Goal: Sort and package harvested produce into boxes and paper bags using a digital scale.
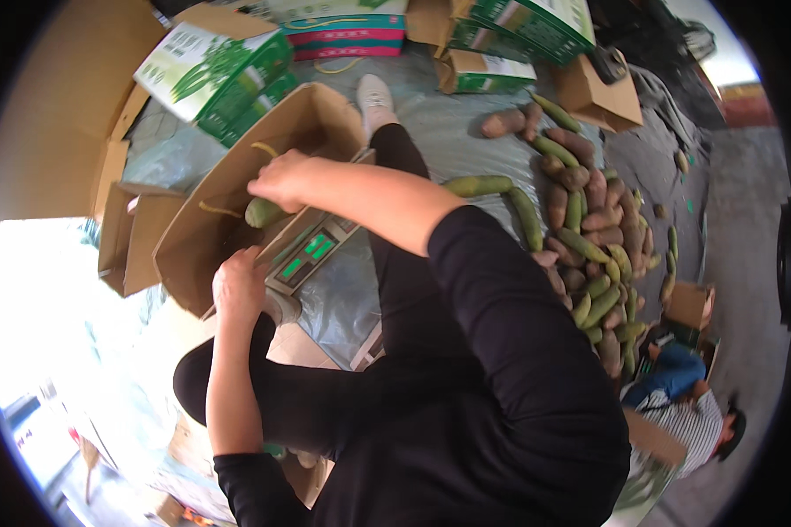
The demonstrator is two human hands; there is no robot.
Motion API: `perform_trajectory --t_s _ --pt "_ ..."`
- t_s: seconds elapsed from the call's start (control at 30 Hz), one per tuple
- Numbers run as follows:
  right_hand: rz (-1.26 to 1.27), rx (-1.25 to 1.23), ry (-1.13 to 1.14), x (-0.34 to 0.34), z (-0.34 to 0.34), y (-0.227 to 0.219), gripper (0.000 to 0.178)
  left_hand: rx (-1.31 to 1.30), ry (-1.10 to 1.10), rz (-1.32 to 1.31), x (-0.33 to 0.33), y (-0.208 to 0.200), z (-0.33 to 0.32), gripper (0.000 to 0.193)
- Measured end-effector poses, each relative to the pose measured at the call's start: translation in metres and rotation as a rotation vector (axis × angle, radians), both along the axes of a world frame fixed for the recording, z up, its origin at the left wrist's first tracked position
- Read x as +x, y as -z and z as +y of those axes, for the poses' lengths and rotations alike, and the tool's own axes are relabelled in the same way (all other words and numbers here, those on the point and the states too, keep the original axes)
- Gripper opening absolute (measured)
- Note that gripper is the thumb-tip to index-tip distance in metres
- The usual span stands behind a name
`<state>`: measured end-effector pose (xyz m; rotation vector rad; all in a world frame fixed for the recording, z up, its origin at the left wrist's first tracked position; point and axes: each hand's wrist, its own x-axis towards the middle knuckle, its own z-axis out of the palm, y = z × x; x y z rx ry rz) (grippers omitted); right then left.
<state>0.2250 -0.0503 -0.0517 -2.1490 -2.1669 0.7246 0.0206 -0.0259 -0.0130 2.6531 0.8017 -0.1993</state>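
A long green vegetable (261, 212), like a cucumber, is in the grip of my right hand (281, 178), its fingers closed round the upper part. Both are over an open cardboard box (193, 255). At the box's near side, my left hand (239, 283) has its fingers bent at the rim; they seem to grip the cardboard, though the fingertips are partly hidden. Beside the box, close to my left hand, is a weighing scale (303, 262) with a lit green display. My right forearm crosses above the box's right end. The box's contents are mostly hidden.
At right, long green vegetables (602, 307) lie heaped with reddish-brown ones (606, 218) on plastic sheeting (466, 140). Green-white cartons (228, 79) stand at the far side. Another person in a striped top (684, 426) is at lower right. My legs flank the scale.
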Motion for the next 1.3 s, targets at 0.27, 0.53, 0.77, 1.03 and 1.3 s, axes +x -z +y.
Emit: perform_trajectory --t_s 0.27,0.53,0.77,1.03,1.3 --pt "0.025 -0.239 0.066 0.001 0.006 -0.003 0.041 -0.074 -0.024 -0.003 0.008 -0.007 -0.003 0.023" --pt "0.77 0.573 0.347 0.054 -0.098 -0.065 0.036 -0.005 0.025 -0.032 0.004 -0.001 -0.003 0.025" --pt "0.586 0.618 1.055 0.105 -0.246 0.023 0.031 -0.019 -0.004 -0.021 0.008 -0.005 -0.009 0.025" --pt "0.002 -0.405 1.064 -0.021 -0.423 0.191 0.027 -0.087 -0.029 0.008 0.009 0.0 -0.009 0.024" --pt "-0.265 -0.699 0.897 -0.05 -0.482 0.195 0.025 -0.093 -0.045 -0.004 0.007 0.003 -0.006 0.024"
